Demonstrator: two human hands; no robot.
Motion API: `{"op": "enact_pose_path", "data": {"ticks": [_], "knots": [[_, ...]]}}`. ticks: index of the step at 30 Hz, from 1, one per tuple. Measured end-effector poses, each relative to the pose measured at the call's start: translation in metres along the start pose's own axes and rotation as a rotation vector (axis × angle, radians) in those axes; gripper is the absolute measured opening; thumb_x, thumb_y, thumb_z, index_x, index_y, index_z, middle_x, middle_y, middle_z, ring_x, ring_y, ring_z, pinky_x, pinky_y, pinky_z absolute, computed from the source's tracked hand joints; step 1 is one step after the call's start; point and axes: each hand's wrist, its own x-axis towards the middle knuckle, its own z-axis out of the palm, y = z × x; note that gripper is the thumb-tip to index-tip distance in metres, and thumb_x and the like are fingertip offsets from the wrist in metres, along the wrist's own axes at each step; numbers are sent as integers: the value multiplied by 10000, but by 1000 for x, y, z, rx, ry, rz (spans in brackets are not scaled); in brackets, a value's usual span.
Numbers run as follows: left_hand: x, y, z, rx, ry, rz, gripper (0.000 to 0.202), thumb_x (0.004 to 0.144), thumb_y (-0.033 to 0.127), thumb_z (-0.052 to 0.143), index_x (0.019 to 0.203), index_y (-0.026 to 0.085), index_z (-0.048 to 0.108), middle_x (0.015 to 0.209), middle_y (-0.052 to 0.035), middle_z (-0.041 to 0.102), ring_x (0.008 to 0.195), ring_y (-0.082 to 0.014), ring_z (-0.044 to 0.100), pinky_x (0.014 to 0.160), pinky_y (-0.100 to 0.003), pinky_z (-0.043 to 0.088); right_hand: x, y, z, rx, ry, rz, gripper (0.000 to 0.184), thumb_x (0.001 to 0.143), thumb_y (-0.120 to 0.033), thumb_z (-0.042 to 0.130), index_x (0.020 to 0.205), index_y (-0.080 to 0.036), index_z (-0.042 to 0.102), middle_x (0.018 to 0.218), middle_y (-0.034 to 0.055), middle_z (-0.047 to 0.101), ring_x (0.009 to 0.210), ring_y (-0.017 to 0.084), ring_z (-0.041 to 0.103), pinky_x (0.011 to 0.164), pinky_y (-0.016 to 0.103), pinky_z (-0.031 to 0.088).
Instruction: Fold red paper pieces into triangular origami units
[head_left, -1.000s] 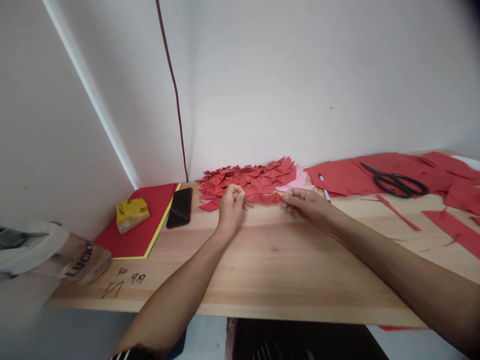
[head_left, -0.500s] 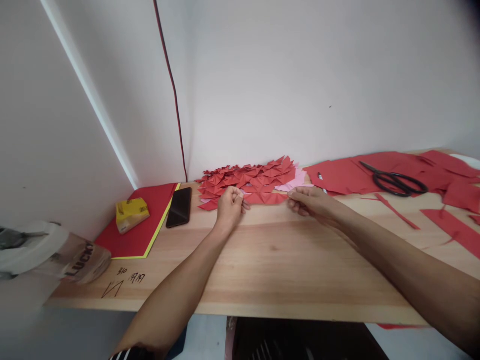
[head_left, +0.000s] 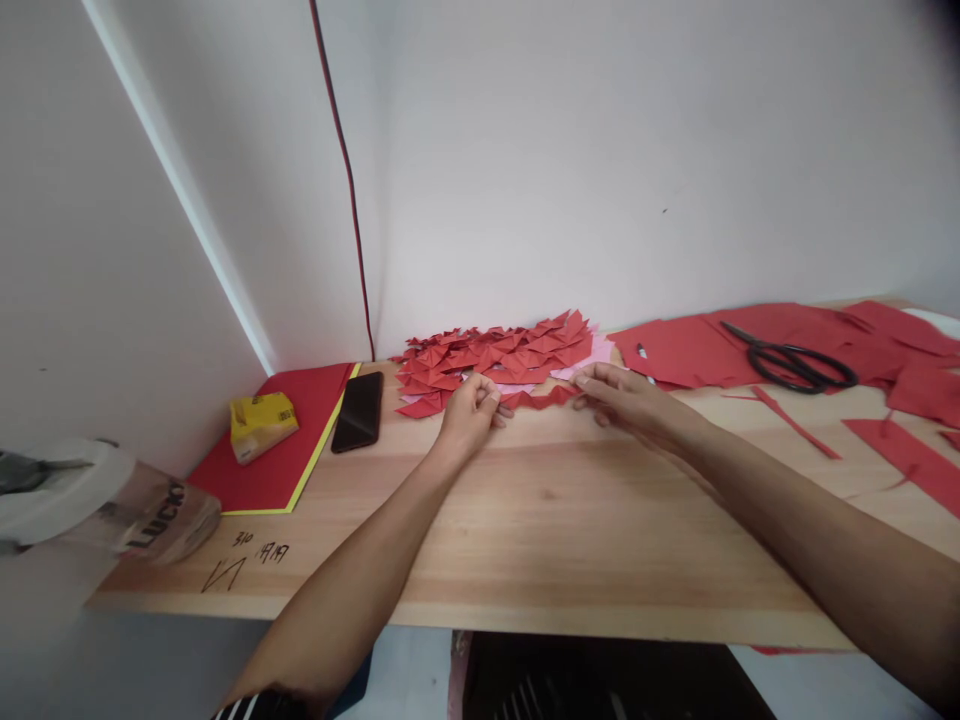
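A folded strip of red paper (head_left: 541, 399) stretches between my two hands, just above the wooden table (head_left: 540, 540). My left hand (head_left: 472, 405) pinches its left end, and my right hand (head_left: 607, 392) pinches the other end. Right behind the strip lies a pile of pleated red paper pieces (head_left: 495, 350), some overlapping like scales. Pink paper (head_left: 592, 358) shows at the pile's right side and under its front edge. My fingers hide both ends of the strip.
Black-handled scissors (head_left: 795, 362) lie on red paper sheets (head_left: 697, 345) at the right, with red offcuts (head_left: 799, 425) in front. To the left are a phone (head_left: 358, 412), a yellow packet (head_left: 262, 427) on a red sheet (head_left: 322, 400), and a cup marked LUCKY (head_left: 169, 515).
My left hand has moved slightly right, toward my right hand. The red strip between them now looks shorter and more crinkled, with more pink paper showing behind it.
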Motion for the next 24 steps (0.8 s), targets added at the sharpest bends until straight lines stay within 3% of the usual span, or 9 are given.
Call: {"op": "enact_pose_path", "data": {"ticks": [3,5,8,10,16,18,20,22,24], "knots": [[-1,2,2,-34,-27,-17,170,832,243,597,790,179,445,558,39,588,568,-133,661,522,-200,487,-2,-1,1,-229,15,-185,344,817,-471,620,1066,-236,596,1047,70,670,834,190,617,681,314,479],[-2,4,2,-61,-45,-33,177,839,249,592,795,178,436,557,39,584,572,-138,667,532,-207,495,-2,0,3,-404,-10,-363,381,839,-435,592,1165,-238,580,1221,100,618,1028,250,603,800,382,494],[-3,5,3,-103,-80,-54,194,847,278,585,808,180,422,564,33,579,596,-153,680,553,-224,505,-3,3,6,-571,-54,-593,362,855,-357,566,1194,-232,587,1364,123,530,1258,291,486,968,457,434],[-4,5,4,-121,-104,-67,216,843,300,593,815,182,415,576,26,582,622,-163,689,571,-232,508,-4,4,7,-630,-74,-666,296,856,-311,550,1127,-218,624,1351,135,543,1295,291,454,1034,477,378],[-9,12,7,-71,-88,-52,163,822,268,597,829,177,462,711,-21,628,723,-171,680,657,-281,522,-9,-3,9,-495,-152,-550,132,872,-318,517,852,-214,596,1047,80,678,1003,230,608,894,387,452],[-12,20,9,17,-38,29,174,768,210,656,892,176,538,950,-56,664,923,-176,655,822,-312,508,-10,-7,10,-438,-210,-494,166,884,-349,505,833,-208,579,963,57,676,902,204,614,823,346,460],[-15,28,11,317,-37,265,329,759,200,674,1079,211,596,1205,-67,625,1159,-210,561,1003,-378,425,-11,-9,11,-398,-255,-488,205,890,-380,498,824,-202,575,942,53,664,869,192,603,797,329,452],[-19,34,13,484,-99,406,360,716,165,715,1067,209,646,1227,-68,631,1214,-234,520,1060,-402,373,-12,-11,13,-377,-269,-504,221,885,-398,502,828,-200,581,935,52,651,854,186,592,795,326,444],[-21,35,16,540,-124,442,301,712,129,716,1003,200,690,1143,-62,678,1138,-225,568,1026,-383,400,-13,-13,14,-394,-255,-495,214,873,-397,513,827,-202,588,895,43,639,819,180,582,776,322,440]]}}
